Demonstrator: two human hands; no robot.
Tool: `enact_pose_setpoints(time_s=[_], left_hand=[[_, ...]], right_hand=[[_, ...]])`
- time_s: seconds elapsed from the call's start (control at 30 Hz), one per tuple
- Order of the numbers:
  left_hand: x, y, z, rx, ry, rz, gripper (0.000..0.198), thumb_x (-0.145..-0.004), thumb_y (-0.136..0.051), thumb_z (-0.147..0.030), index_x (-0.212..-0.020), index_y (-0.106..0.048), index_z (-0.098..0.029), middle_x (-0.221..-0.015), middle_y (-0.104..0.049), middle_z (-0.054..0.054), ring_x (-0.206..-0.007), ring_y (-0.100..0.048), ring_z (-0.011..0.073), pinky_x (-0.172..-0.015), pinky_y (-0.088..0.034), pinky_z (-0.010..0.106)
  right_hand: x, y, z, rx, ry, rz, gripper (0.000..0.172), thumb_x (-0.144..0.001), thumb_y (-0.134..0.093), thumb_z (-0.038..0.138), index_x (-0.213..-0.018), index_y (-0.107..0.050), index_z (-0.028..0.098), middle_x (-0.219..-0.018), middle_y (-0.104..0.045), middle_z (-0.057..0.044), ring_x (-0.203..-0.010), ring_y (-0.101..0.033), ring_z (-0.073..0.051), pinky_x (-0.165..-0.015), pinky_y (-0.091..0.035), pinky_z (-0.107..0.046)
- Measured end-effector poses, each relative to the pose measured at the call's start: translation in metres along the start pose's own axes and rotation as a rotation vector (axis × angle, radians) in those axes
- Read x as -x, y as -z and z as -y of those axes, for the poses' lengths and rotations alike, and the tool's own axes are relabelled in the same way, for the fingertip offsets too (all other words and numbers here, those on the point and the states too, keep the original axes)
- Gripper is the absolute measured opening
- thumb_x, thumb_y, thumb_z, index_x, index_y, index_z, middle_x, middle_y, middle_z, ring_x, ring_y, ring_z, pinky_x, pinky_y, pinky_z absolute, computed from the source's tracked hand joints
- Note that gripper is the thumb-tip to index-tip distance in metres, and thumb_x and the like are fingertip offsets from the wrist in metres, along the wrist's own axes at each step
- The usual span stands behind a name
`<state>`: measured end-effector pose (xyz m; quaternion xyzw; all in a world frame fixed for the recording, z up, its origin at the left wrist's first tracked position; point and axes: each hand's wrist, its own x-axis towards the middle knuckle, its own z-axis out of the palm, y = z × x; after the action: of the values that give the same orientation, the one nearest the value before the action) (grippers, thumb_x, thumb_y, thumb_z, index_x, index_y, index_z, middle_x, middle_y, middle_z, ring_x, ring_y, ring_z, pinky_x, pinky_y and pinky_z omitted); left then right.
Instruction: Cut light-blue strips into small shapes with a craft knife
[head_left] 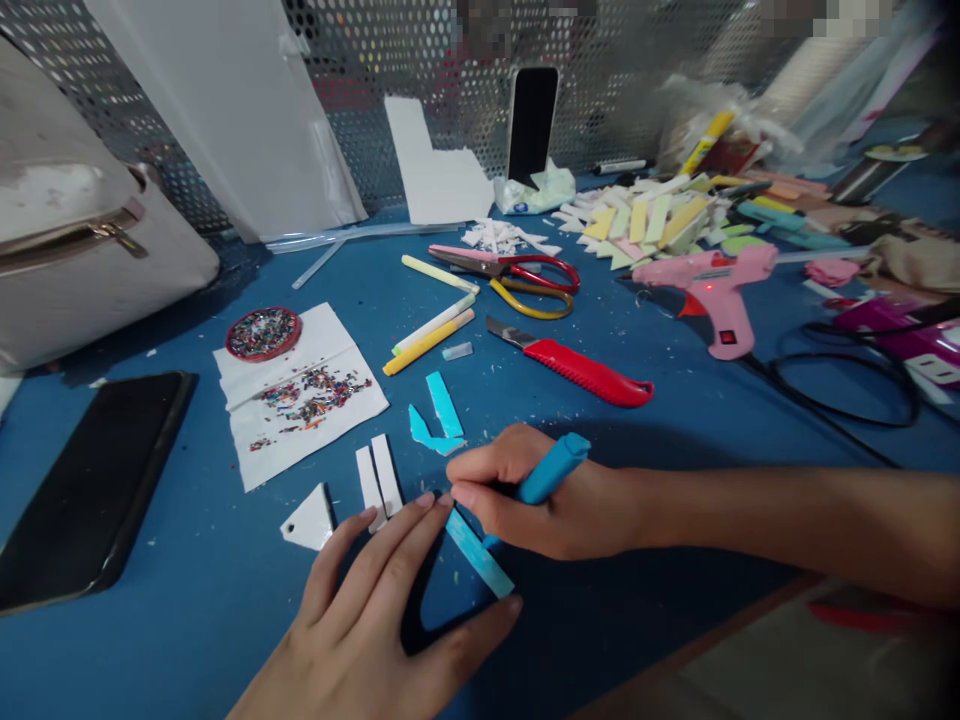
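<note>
My right hand [525, 490] is closed around a blue marker [555, 470], its tip end hidden by the fingers. Under that hand lies a narrow strip coloured blue [480, 555]. My left hand [382, 600] is spread on the table, with fingertips at the strip's upper end and the thumb at its lower end. Two white strips [377, 475] lie by the left fingers, partly covered by them. A white triangular piece with a hole [309, 518] is left of these. Just beyond my right hand are bright blue cut pieces [442, 410].
A red utility knife [577, 370], scissors [517, 270] and several yellowish markers [431, 340] lie ahead. On the right are a pink glue gun [712, 290] and its cord. A phone [97, 480] and a paper with beads [300, 400] lie left; strips [645, 215] are heaped behind.
</note>
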<state>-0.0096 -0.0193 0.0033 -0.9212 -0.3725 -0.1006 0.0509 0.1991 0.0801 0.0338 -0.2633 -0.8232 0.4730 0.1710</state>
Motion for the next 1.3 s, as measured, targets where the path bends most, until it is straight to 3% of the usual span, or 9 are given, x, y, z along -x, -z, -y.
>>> enact_pose_setpoints(time_s=[0.13, 0.5, 0.6, 0.9, 1.17, 1.3], left_hand=[[0.0001, 0.0039, 0.0002, -0.006, -0.003, 0.033, 0.051, -0.096, -0.053, -0.03, -0.139, -0.036, -0.052, -0.142, -0.038, 0.014, -0.142, -0.023, 0.0304, -0.108, -0.018, 0.052], [0.0005, 0.0012, 0.0001, 0.034, -0.003, 0.007, 0.054, -0.092, -0.06, -0.034, -0.138, -0.038, -0.051, -0.139, -0.038, 0.013, -0.142, -0.021, 0.0289, -0.11, -0.015, 0.051], [0.0006, 0.0002, 0.0005, 0.021, -0.006, 0.013, 0.056, -0.092, -0.061, -0.033, -0.139, -0.037, -0.052, -0.139, -0.039, 0.013, -0.142, -0.021, 0.0294, -0.109, -0.016, 0.051], [0.0011, 0.0024, 0.0007, -0.007, -0.011, 0.022, 0.053, -0.094, -0.057, -0.034, -0.139, -0.036, -0.052, -0.137, -0.043, 0.01, -0.141, -0.025, 0.0294, -0.11, -0.019, 0.051], [0.0006, -0.0012, 0.0021, 0.024, -0.015, 0.012, 0.057, -0.091, -0.061, -0.035, -0.14, -0.036, -0.051, -0.138, -0.038, 0.012, -0.143, -0.018, 0.0295, -0.11, -0.013, 0.051], [0.0005, -0.003, 0.0014, 0.006, -0.026, -0.041, 0.056, -0.091, -0.062, -0.035, -0.139, -0.038, -0.051, -0.135, -0.04, 0.013, -0.141, -0.022, 0.0292, -0.109, -0.015, 0.051]], right_hand=[[0.0002, -0.0009, -0.0012, 0.002, -0.006, -0.07, 0.03, -0.095, -0.044, 0.02, -0.067, -0.032, 0.018, -0.058, -0.031, 0.007, -0.055, -0.029, -0.007, -0.051, -0.025, -0.023], [-0.0009, -0.0005, -0.0023, -0.073, -0.03, 0.033, 0.033, -0.096, -0.046, 0.028, -0.067, -0.034, 0.018, -0.061, -0.032, 0.006, -0.057, -0.03, -0.008, -0.052, -0.025, -0.022], [-0.0009, -0.0005, -0.0027, -0.07, -0.043, -0.008, 0.03, -0.095, -0.049, 0.028, -0.069, -0.036, 0.018, -0.061, -0.033, 0.007, -0.057, -0.031, -0.008, -0.052, -0.026, -0.022], [-0.0007, -0.0009, -0.0044, -0.068, -0.007, 0.035, 0.033, -0.095, -0.05, 0.028, -0.068, -0.034, 0.018, -0.062, -0.031, 0.007, -0.057, -0.03, -0.007, -0.051, -0.025, -0.021], [-0.001, -0.0007, -0.0014, -0.052, -0.025, 0.049, 0.034, -0.098, -0.043, 0.03, -0.068, -0.032, 0.018, -0.063, -0.03, 0.006, -0.058, -0.03, -0.008, -0.052, -0.025, -0.023], [-0.0008, -0.0015, -0.0025, -0.033, -0.011, 0.03, 0.034, -0.098, -0.045, 0.032, -0.069, -0.033, 0.018, -0.063, -0.03, 0.006, -0.058, -0.03, -0.008, -0.052, -0.025, -0.022]])
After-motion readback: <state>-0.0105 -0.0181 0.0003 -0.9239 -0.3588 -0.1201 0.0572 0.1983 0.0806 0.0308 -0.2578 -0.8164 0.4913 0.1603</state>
